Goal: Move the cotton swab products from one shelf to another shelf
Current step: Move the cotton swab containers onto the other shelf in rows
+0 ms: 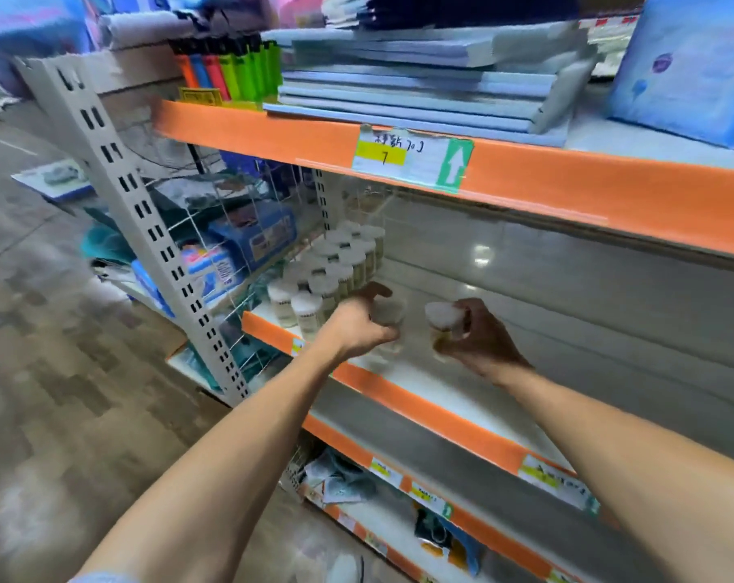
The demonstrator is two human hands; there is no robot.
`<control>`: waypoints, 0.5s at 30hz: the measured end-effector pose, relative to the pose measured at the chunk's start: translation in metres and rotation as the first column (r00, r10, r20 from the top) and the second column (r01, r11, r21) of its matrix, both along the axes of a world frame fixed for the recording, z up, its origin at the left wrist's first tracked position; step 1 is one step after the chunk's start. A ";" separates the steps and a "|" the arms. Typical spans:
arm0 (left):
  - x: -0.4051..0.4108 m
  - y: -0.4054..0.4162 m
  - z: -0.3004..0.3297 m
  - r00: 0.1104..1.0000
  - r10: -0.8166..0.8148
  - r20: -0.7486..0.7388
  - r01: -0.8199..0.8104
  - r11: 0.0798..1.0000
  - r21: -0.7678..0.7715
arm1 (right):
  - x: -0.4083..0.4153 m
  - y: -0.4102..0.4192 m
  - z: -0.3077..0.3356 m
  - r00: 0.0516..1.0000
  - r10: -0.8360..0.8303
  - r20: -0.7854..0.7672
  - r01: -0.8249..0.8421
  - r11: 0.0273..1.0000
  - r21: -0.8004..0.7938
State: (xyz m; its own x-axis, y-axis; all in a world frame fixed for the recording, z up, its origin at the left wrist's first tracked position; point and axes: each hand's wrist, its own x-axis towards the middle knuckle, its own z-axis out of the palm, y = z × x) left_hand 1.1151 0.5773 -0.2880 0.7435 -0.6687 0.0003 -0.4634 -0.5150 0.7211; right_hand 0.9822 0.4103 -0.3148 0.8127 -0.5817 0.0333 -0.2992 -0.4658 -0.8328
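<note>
Several small round cotton swab jars [327, 271] with white lids stand in rows at the left end of the middle shelf [432, 385]. My left hand [361, 326] grips one clear swab jar [388, 315] just right of the rows, low over the shelf. My right hand [479, 334] holds a second jar [443, 324] with its white lid tilted toward me, a little to the right of the first. The view is blurred.
Stacked blue notebooks [416, 90] and coloured lighters [230, 65] sit on the orange-edged top shelf [272, 136]. A wire grid [247, 237] closes the left end, with blue packs behind it. The lower shelf [399, 536] holds loose packets. The floor lies to the left.
</note>
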 end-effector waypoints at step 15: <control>0.133 -0.077 0.014 0.877 -0.356 0.324 0.318 0.934 0.163 | 0.089 -0.002 -0.004 0.948 -0.314 0.052 0.313 0.949 0.015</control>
State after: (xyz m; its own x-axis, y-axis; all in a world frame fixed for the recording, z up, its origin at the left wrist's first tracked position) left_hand 1.2484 0.4999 -0.2741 0.4388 -0.8888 0.1321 -0.8304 -0.3449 0.4377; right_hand 1.0713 0.4083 -0.3189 0.5864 -0.8073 0.0668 -0.3845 -0.3500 -0.8542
